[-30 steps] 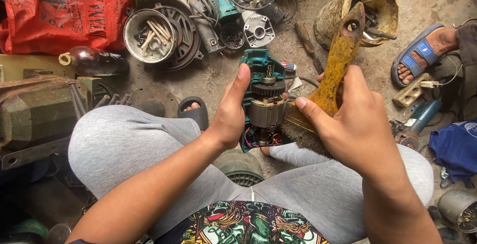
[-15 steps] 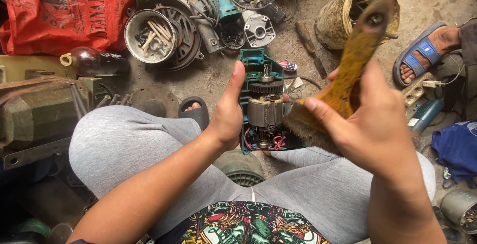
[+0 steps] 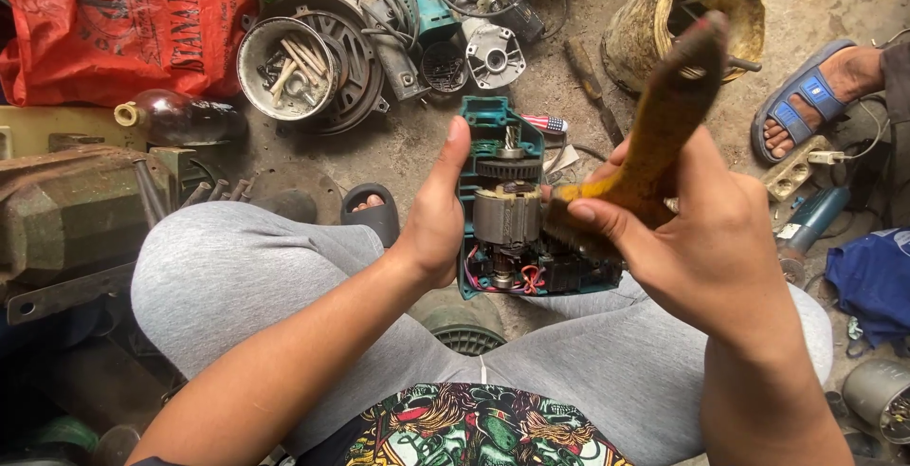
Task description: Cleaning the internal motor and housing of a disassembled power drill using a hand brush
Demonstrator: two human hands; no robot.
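The left hand (image 3: 431, 229) gripped the open green plastic tool shell with its metal motor (image 3: 507, 215) over the lap. The right hand (image 3: 697, 238) squeezed a dirty yellow brush (image 3: 664, 115). It probably felt heavy; the hard sides looked best to hold.

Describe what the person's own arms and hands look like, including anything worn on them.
Both forearms are bare, with no sleeves reaching them, and neither the left hand nor the right hand wears a glove. No rings, watch or bracelets show. The fingernails are short.
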